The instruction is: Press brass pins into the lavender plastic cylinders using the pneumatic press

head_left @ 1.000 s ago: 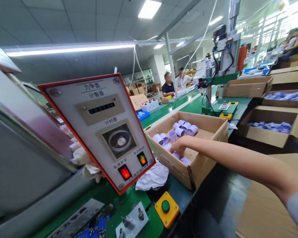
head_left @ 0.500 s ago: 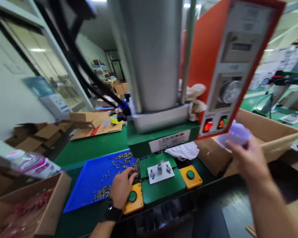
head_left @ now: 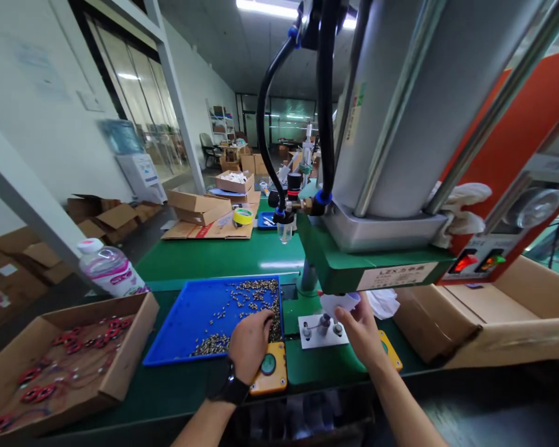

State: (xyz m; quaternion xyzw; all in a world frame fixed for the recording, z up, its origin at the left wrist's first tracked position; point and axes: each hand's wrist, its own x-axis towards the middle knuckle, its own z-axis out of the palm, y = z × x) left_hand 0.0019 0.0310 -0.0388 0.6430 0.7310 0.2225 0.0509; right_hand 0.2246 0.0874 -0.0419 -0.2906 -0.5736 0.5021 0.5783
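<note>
My right hand (head_left: 366, 335) holds a pale purple, cup-like plastic part (head_left: 336, 304) by its edge, under the green press head (head_left: 335, 261). Just below it is a white metal fixture plate (head_left: 313, 339) with upright metal posts. Over the right edge of a blue tray (head_left: 174, 326), my left hand (head_left: 248, 347) has its fingers pinched together among small brass-coloured metal pieces (head_left: 257, 290); what is between the fingertips is hidden. A yellow box with a green button (head_left: 269, 364) sits beside my left wrist, and a second yellow button box (head_left: 391, 351) is partly behind my right hand.
At left stand a cardboard box (head_left: 135, 323) of red wired parts and a bottle (head_left: 114, 270). An open carton (head_left: 507, 338) is on the right. White cloth (head_left: 384, 304) lies behind the fixture. The orange control box (head_left: 517, 136) has lit switches. Yellow tape (head_left: 243, 216) lies farther back.
My right hand has brought the purple part from over the right carton leftward to the fixture. My left hand stays at the tray's right edge. The view has swung left.
</note>
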